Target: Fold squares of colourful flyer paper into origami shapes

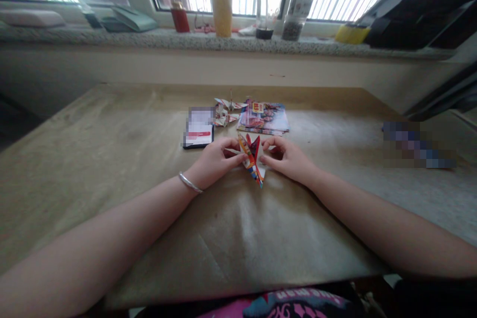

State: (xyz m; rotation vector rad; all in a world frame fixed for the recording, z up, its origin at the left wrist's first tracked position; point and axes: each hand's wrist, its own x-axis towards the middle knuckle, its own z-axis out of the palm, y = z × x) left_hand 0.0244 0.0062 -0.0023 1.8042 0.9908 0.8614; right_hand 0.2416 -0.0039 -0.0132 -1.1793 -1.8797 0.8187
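Observation:
A folded piece of printed paper (252, 161), red, orange, blue and white, is held between both hands over the middle of the table. Its lower end narrows to a point, and its upper part splits into upright flaps. My left hand (222, 155), with a silver bangle at the wrist, pinches its left side between thumb and fingers. On the other side my right hand (285, 156) grips the right flap, thumb in front. Folded paper shapes (225, 113) lie just beyond, beside a stack of colourful printed sheets (266, 118).
A phone (199, 129) lies left of the paper shapes. At the far right of the table (93, 159) is a blurred dark item (417, 145). Behind, the windowsill (141, 39) bears a red jar (180, 17), a tall yellowish cylinder (221, 0) and clear containers.

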